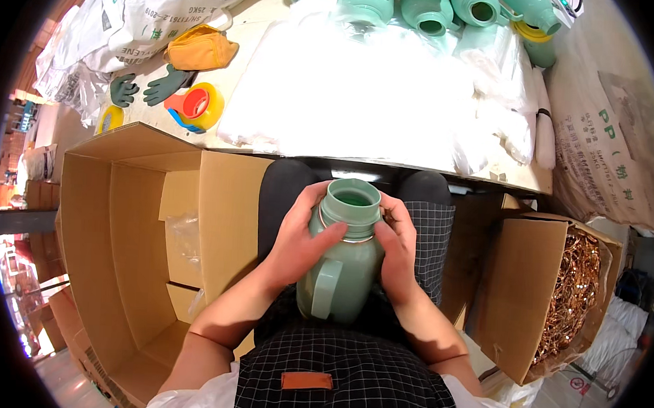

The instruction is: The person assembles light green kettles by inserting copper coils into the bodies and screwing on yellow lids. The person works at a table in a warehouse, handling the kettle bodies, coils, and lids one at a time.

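Observation:
A grey-green plastic jug [356, 282] with a wide threaded neck rests in my lap, its open mouth up and tilted toward the table. Its handle [326, 290] faces me. Around the base of the neck runs a thin, shiny metal ring [356, 240]. My left hand [301, 238] wraps the neck from the left, thumb lying over the front by the ring. From the other side my right hand [398, 240] closes round the shoulder, with its thumb near the ring too. The far fingers of both hands are partly hidden behind the jug.
Left of me stands an open cardboard box [132, 246]. At right, another box [520, 285] holds many copper-coloured wire pieces [572, 295]. On the table are clear plastic bags [486, 72], several green jugs [427, 11], tape rolls [213, 104], dark gloves [164, 86] and an orange pouch [201, 49].

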`<action>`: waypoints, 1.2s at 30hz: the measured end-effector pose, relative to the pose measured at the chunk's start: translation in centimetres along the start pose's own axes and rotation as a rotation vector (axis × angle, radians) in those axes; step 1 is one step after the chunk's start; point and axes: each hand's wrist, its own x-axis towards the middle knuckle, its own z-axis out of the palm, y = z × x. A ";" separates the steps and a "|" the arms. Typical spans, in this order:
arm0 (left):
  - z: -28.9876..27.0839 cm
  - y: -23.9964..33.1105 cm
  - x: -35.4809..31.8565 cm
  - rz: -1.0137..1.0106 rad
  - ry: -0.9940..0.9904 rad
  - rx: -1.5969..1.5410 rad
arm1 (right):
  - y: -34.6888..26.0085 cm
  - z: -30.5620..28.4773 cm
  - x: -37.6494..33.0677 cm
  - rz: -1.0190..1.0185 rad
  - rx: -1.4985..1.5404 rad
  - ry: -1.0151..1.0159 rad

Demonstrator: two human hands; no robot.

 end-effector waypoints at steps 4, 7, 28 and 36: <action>0.5 0.8 -1.0 -0.016 0.043 -0.071 | 0.0 0.1 -0.4 0.059 0.062 -0.023; 0.9 0.7 -1.2 -0.051 0.062 -0.238 | 0.2 -0.3 -0.1 0.183 0.189 0.046; -0.3 -0.4 2.3 -0.380 -0.187 -0.336 | 1.4 -2.4 2.1 0.338 0.271 -0.032; 0.7 -5.9 0.7 0.119 0.513 -0.066 | -8.3 -4.5 0.1 -0.228 -0.258 0.151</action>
